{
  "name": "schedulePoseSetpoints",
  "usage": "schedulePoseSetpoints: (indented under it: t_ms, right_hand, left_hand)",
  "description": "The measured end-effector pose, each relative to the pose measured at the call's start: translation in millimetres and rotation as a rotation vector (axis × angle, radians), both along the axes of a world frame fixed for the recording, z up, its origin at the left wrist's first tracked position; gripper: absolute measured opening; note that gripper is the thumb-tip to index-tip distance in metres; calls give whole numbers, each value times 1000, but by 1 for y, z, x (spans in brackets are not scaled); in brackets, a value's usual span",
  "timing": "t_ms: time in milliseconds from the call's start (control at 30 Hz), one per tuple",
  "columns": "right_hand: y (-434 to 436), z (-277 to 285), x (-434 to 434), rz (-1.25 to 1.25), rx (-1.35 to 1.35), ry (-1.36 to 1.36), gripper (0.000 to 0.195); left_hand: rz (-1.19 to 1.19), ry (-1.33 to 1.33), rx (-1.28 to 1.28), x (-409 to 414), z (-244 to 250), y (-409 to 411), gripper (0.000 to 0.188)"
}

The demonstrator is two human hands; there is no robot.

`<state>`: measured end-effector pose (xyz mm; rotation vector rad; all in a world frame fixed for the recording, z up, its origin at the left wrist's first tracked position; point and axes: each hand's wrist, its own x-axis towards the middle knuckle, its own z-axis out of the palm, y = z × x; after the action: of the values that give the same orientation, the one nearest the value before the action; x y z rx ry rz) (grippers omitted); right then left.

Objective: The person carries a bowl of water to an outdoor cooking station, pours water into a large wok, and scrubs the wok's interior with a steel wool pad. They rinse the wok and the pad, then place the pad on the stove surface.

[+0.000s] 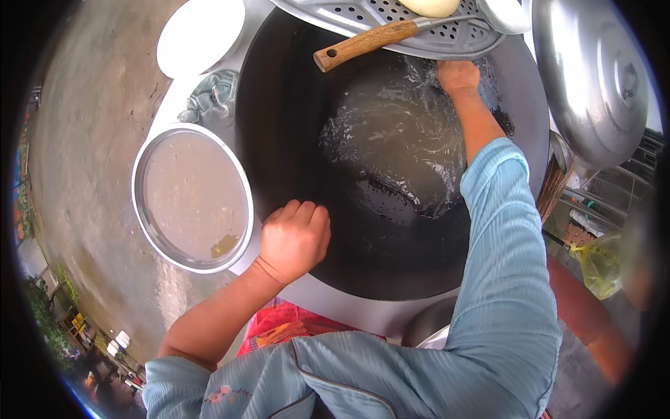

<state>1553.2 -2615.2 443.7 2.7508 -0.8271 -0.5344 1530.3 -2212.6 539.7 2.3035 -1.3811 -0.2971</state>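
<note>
A large dark wok (282, 131) with cloudy, rippling water (387, 125) in its bottom lies before me. My right hand (459, 77) reaches to the wok's far right side, close to the edge of a perforated metal steamer plate (361, 13). Its fingers point away and are partly hidden, so what they grip cannot be seen. My left hand (297, 238) is curled into a fist over the wok's near left rim; its underside is hidden, and no object shows in it. A wooden-handled utensil (369, 43) rests across the plate, its handle jutting over the wok.
Left of the wok stands a round metal basin (191, 196) of murky liquid. Behind it lie a crumpled grey cloth (212, 97) and a white round container (201, 36). A large metal lid (591, 78) leans at the right, above a yellow plastic bag (599, 267).
</note>
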Motion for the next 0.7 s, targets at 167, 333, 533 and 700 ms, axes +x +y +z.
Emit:
schedulePoseSetpoints:
  t_ms: [167,333,533,700]
  right_hand:
    - [29,2,-111,2,63,178,23]
    - [130,5,-162,312,330,-82,36]
    - [223,-10,-85,252,634,-528,44]
    - [198,-30,23,239,430,-868,40]
  left_hand:
    - [9,24,-33,1,-4,1,10]
    - [21,20,-50,-1,-7,0,12]
    - [-1,14,-30,-2,-6,-1,13]
    - [-9,11,6,-1,-3,-2,13]
